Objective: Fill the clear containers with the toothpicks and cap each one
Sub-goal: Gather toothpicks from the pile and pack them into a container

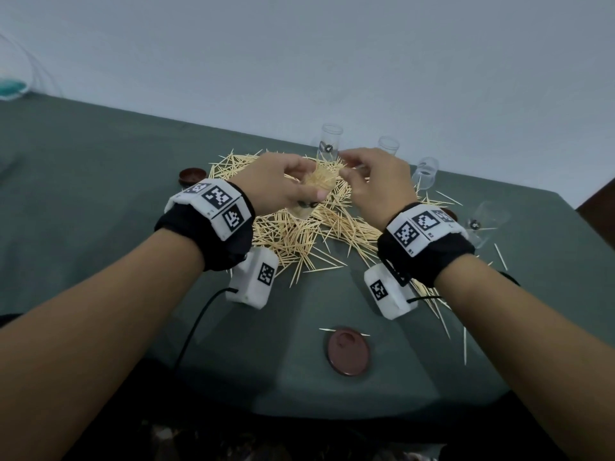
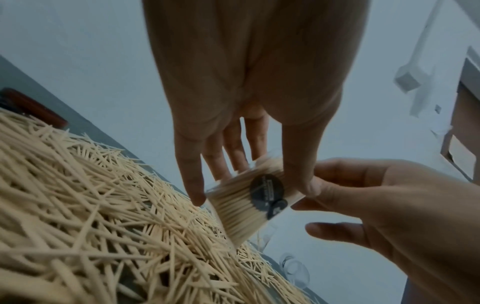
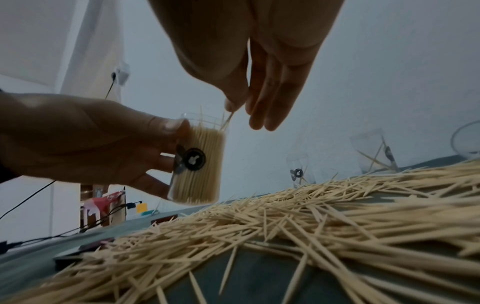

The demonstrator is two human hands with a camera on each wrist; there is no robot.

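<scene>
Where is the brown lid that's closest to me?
In the head view, the brown lid lies flat on the green table, near its front edge, between the two forearms and just short of the toothpick pile.

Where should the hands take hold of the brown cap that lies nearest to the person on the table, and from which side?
Grip the brown cap by its round rim, thumb and fingers on opposite edges, coming straight down from above. It lies flat on the green table cloth, so only the rim offers a hold. A stray toothpick lies at its far edge; probably best to come in from the near and side edges.
</scene>
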